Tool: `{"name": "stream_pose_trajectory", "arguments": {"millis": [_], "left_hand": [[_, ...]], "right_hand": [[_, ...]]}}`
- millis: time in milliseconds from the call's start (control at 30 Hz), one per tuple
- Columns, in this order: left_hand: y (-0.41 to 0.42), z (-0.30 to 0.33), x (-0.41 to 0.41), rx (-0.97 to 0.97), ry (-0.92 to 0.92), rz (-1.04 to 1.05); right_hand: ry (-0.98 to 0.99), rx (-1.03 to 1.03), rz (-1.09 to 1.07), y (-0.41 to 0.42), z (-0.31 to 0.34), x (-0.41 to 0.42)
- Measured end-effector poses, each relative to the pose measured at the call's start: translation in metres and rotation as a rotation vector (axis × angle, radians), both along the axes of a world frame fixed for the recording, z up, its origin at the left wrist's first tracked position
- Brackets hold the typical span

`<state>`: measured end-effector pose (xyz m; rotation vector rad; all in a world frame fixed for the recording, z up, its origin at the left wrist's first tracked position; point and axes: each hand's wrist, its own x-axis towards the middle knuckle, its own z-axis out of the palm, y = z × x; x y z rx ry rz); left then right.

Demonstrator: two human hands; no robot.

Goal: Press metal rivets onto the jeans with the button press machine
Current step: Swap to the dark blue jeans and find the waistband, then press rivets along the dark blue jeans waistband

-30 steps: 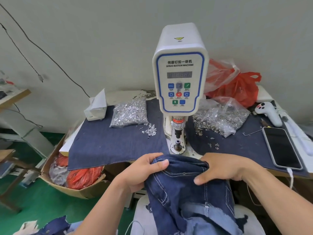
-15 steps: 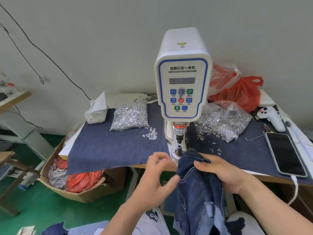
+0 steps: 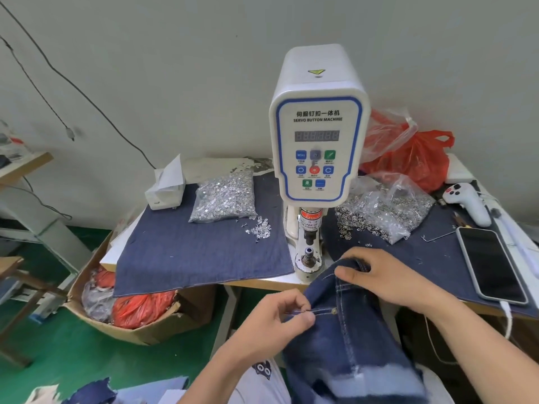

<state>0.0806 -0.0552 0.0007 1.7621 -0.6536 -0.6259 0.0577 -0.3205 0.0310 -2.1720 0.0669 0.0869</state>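
The left hand (image 3: 280, 319) has its grip pinched on a stitched edge of the jeans (image 3: 347, 339) at 6 o'clock below the press (image 3: 318, 147), while the right hand (image 3: 388, 275) clamps their top fold at the tabletop (image 3: 262, 282) edge.

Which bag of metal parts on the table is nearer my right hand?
The crumpled clear bag right of the machine, just beyond your right hand; the other bag lies left.
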Motion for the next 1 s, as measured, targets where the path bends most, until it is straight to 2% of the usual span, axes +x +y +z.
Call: {"name": "stream_pose_trajectory", "arguments": {"millis": [67,167,200,267,333,533,667,767,933,1000], "left_hand": [[0.003,0.001,0.006,-0.028,0.075,0.013],[0.004,-0.001,0.007,-0.12,0.146,0.025],[0.004,-0.002,0.007,-0.135,0.148,0.03],[0.005,-0.002,0.008,-0.142,0.14,0.048],[0.005,0.0,0.009,-0.118,0.131,0.072],[0.009,-0.004,0.009,-0.023,0.113,0.05],[0.004,-0.007,0.014,0.044,0.023,0.049],[-0.001,-0.004,0.033,0.086,-0.071,0.068],[-0.002,-0.012,0.062,0.101,-0.04,0.037],[-0.001,-0.018,0.067,0.144,-0.084,0.026]], "right_hand": [[-0.063,-0.171,-0.089,-0.006,-0.008,0.01],[-0.239,-0.542,-0.42,-0.027,-0.025,0.027],[-0.225,-0.661,-0.506,-0.034,-0.031,0.032],[-0.075,-0.783,-0.563,-0.047,-0.038,0.04],[0.034,-0.819,-0.513,-0.054,-0.042,0.044],[-0.134,-0.799,-0.517,-0.047,-0.048,0.045],[-0.06,-0.936,-0.429,-0.044,-0.049,0.049],[-0.101,-0.904,-0.417,-0.043,-0.049,0.048],[-0.114,-0.868,-0.401,-0.042,-0.048,0.047],[-0.106,-0.855,-0.362,-0.044,-0.048,0.044]]}}
